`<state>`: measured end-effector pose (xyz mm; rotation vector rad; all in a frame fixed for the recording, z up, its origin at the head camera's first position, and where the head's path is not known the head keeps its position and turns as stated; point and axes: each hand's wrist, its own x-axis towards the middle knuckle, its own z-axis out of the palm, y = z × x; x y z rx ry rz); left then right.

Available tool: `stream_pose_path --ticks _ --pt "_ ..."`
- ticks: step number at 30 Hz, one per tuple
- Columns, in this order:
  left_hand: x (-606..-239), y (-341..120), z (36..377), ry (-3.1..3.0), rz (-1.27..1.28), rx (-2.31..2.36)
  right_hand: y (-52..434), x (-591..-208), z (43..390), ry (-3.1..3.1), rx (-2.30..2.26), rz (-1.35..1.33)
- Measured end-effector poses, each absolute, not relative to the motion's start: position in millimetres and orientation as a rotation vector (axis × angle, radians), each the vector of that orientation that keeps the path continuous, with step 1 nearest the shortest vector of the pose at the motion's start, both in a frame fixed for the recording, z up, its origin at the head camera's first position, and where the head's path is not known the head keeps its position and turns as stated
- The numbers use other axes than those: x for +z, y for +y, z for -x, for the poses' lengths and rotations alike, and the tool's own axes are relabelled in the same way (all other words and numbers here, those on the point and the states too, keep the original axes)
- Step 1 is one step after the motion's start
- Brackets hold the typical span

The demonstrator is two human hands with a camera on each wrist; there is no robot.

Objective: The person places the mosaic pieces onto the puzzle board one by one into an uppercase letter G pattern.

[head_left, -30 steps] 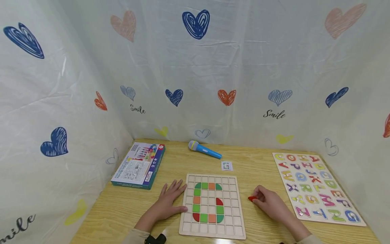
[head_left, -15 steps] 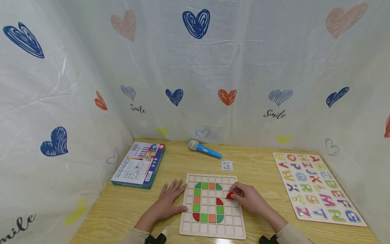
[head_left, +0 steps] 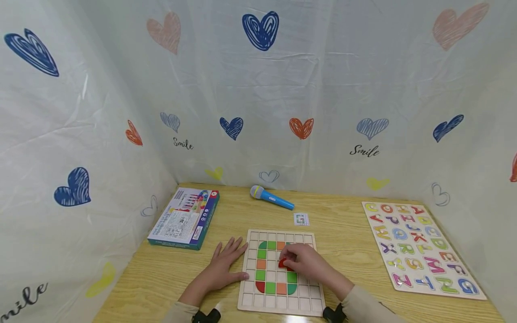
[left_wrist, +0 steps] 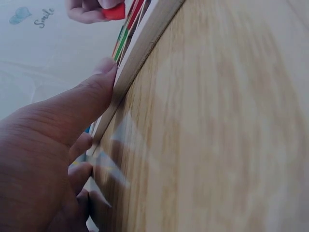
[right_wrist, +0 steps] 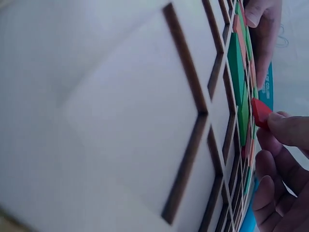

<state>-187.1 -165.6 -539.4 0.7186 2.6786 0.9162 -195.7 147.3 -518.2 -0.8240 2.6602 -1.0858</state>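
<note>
My right hand (head_left: 303,261) pinches a red quarter-round tile (right_wrist: 261,113) between thumb and finger, close over the wooden grid board (head_left: 280,306). In the head view it covers part of the ring of tiles near the ring's right side. Green, orange, teal and red tiles, such as the green square tile (head_left: 270,288), lie in the board's cells. With fingers spread, my left hand (head_left: 220,268) rests at the board's left edge. The left wrist view shows its thumb (left_wrist: 104,77) against the board's side.
A small pattern card (head_left: 300,219) lies behind the board, and a blue toy microphone (head_left: 276,199) beyond it. At the left is a flat box (head_left: 183,218). An alphabet puzzle board (head_left: 422,251) lies at the right. A heart-printed curtain (head_left: 266,89) surrounds the table.
My right hand has moved left with the red tile, from the table right of the board to over the ring of tiles. The left hand has stayed in place.
</note>
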Motion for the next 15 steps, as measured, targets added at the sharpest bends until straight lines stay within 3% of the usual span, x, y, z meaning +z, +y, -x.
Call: stream_pose_path --ticks 15 --pt "-540.0 -165.2 187.4 2.685 -0.714 0.904 143.0 -517.7 191.1 2.794 -0.798 0.938"
